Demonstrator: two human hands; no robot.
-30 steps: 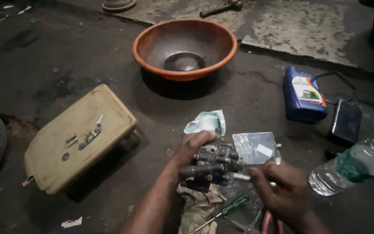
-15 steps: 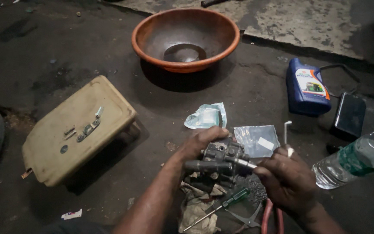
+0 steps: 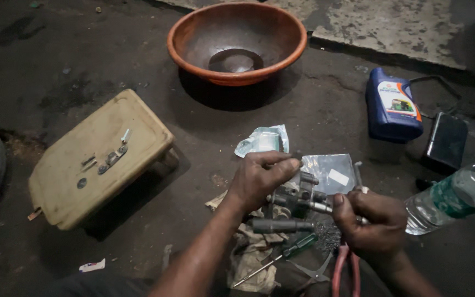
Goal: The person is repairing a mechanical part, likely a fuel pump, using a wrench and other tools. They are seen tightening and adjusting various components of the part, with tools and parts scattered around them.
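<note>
Your left hand (image 3: 260,179) is curled over the top of the grimy metal pump assembly (image 3: 298,199), fingers clamped on its upper body, while your right hand (image 3: 370,217) pinches a thin L-shaped hex key (image 3: 358,175) at the fitting on the assembly's right end. The assembly sits just above the dirty rag (image 3: 251,256) on the floor, well below the orange basin (image 3: 236,41) and to the right of the yellowish stool (image 3: 99,157). Keep the left grip firm so the body cannot twist as you turn, seat the key fully before you load it, and work in line with the fitting so it doesn't slip. The assembly's long axis runs roughly left to right, with its cylindrical stub pointing right, toward your right hand. A green-handled screwdriver (image 3: 281,256) lies just below the assembly, red-handled pliers (image 3: 343,269) near your right wrist, and a blue oil bottle (image 3: 392,105) further up to the right.
</note>
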